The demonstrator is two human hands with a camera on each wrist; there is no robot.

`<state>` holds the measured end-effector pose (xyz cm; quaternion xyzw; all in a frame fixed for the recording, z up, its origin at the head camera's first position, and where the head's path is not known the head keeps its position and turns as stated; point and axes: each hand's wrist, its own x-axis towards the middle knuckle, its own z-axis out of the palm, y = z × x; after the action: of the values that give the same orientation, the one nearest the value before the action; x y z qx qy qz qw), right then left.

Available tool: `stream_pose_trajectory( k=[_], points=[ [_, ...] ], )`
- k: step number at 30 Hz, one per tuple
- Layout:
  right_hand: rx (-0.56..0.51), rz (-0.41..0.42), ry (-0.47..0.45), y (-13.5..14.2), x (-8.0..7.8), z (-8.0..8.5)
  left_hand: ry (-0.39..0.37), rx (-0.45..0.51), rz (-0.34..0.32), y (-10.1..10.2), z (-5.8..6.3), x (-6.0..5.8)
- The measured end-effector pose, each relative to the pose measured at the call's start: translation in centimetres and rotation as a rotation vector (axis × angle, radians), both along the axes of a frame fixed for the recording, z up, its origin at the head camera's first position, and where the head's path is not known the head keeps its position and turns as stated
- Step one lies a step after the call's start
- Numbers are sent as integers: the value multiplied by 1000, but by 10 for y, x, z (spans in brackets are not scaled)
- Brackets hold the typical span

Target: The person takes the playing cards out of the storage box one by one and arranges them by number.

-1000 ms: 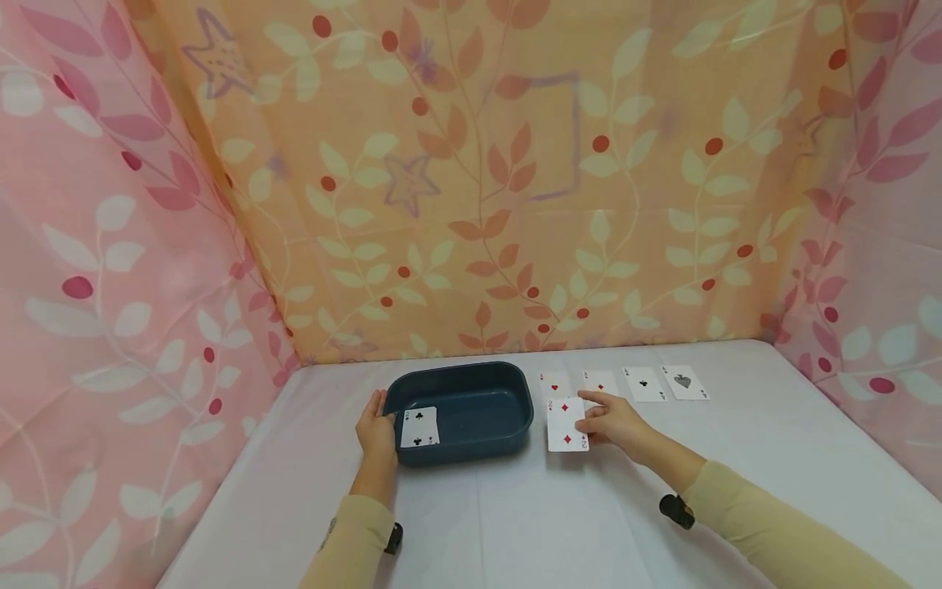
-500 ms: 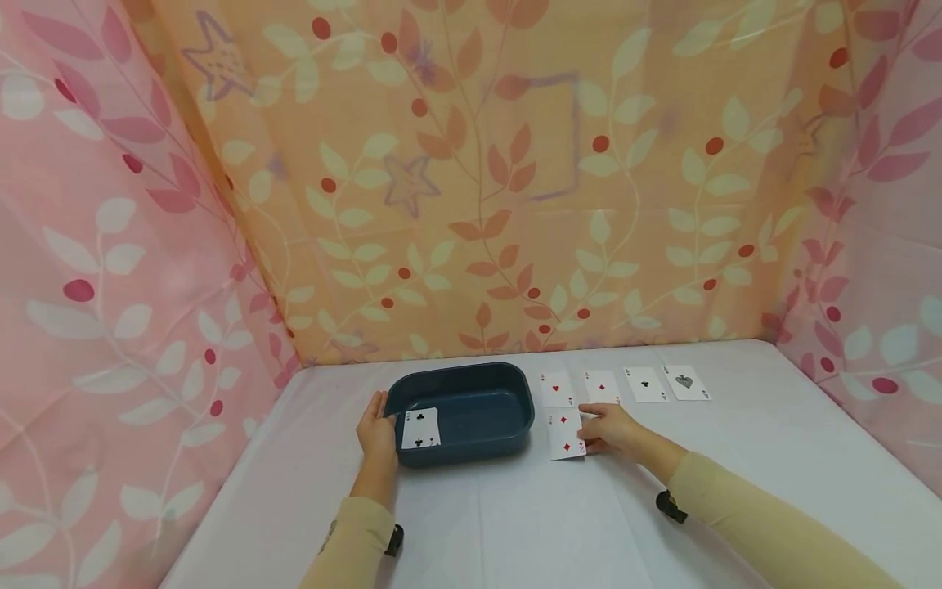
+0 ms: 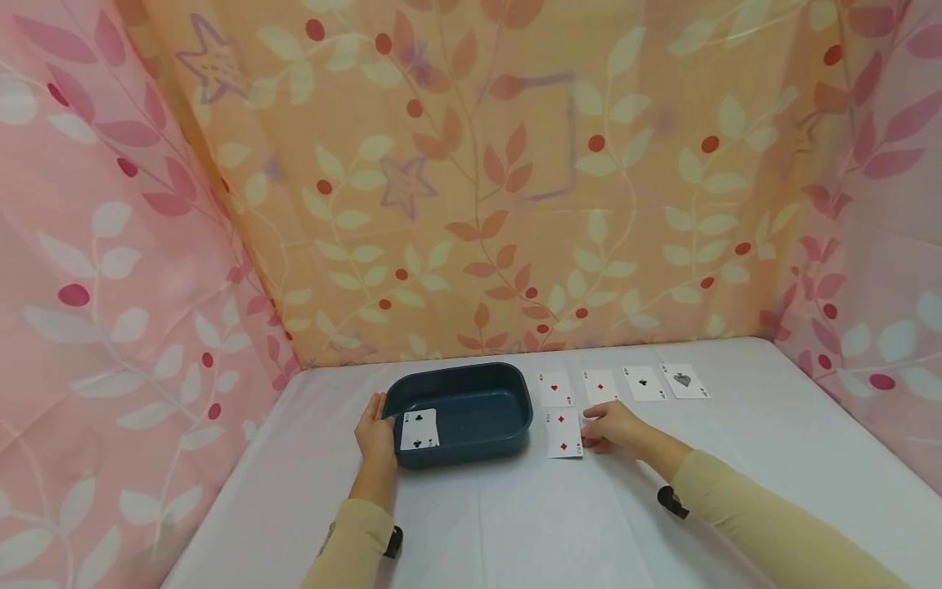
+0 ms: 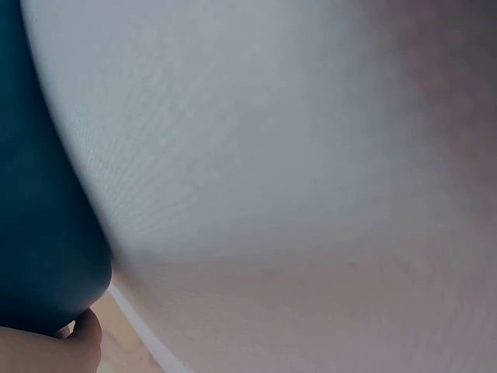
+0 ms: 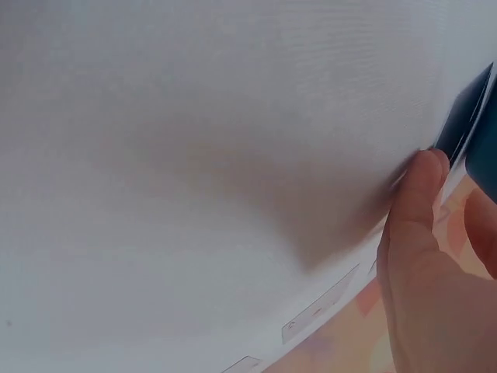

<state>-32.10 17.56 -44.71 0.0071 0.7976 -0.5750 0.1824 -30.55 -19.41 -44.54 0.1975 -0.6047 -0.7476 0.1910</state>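
My left hand [image 3: 375,433] grips the left end of a dark blue rectangular tray [image 3: 471,450], thumb at the rim and fingers along the outside wall. In the left wrist view the tray wall [image 4: 46,194] fills the left edge. A two of clubs [image 3: 419,429] lies inside the tray at the front left. Right of the tray a two of diamonds [image 3: 563,433] lies face up on the table. My right hand [image 3: 614,429] is at that card's right edge. In the right wrist view its fingertips [image 5: 431,163] are at the card's edge, the thumb held apart.
Behind the two of diamonds runs a row of aces: hearts [image 3: 555,390], diamonds [image 3: 600,387], clubs [image 3: 644,384] and spades [image 3: 685,381]. A white cloth covers the table [image 3: 515,523]. Patterned curtains [image 3: 471,180] stand at the back and both sides.
My right hand has lowered the two of diamonds onto the table below the ace of hearts, and its fingers have come off the card's face. My left hand stays on the tray.
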Motion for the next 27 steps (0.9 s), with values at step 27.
stream_pose_trajectory(
  k=[27],
  points=[
    [-448, -15, 67, -47, 12, 25, -6, 6, -8, 0, -1, 0]
  ],
)
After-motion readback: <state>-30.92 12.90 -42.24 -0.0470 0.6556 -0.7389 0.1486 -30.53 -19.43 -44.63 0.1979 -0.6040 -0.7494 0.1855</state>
